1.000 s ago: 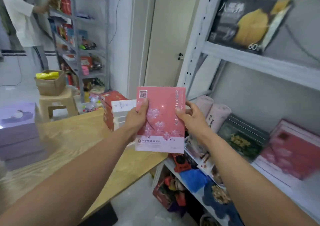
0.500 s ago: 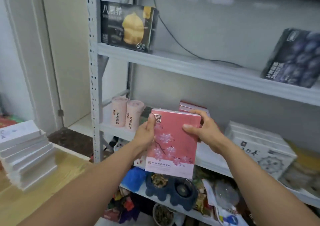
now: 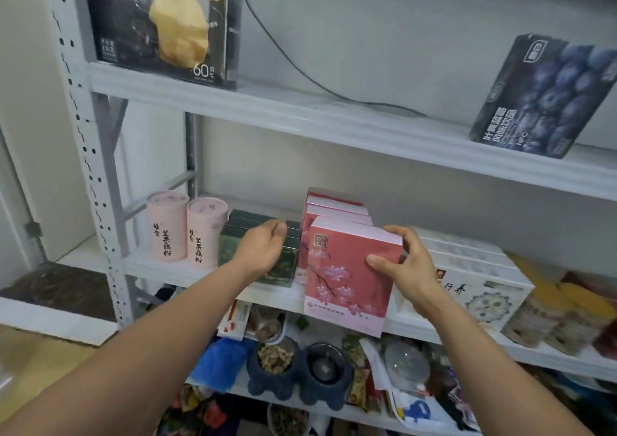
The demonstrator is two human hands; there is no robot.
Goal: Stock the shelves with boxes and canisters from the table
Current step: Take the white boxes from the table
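Observation:
A pink box with cherry blossoms (image 3: 347,275) stands upright at the front edge of the middle shelf (image 3: 173,272), in front of a row of like pink boxes (image 3: 334,205). My right hand (image 3: 404,268) grips its right edge, thumb on the front face. My left hand (image 3: 263,245) is off the pink box and lies with loose fingers over the dark green boxes (image 3: 230,245) just left of it. Two pink canisters (image 3: 167,232) stand further left.
White boxes (image 3: 480,282) lie right of the pink row. The upper shelf (image 3: 334,118) carries a black box (image 3: 160,25) and a blueberry box (image 3: 541,98). Dark blue bowls (image 3: 293,372) and packets crowd the lower shelf. A wooden table corner (image 3: 33,362) is bottom left.
I turned from the table to the shelves and brought the pink box to the middle shelf's front edge. My left hand let go of it and moved onto the green boxes.

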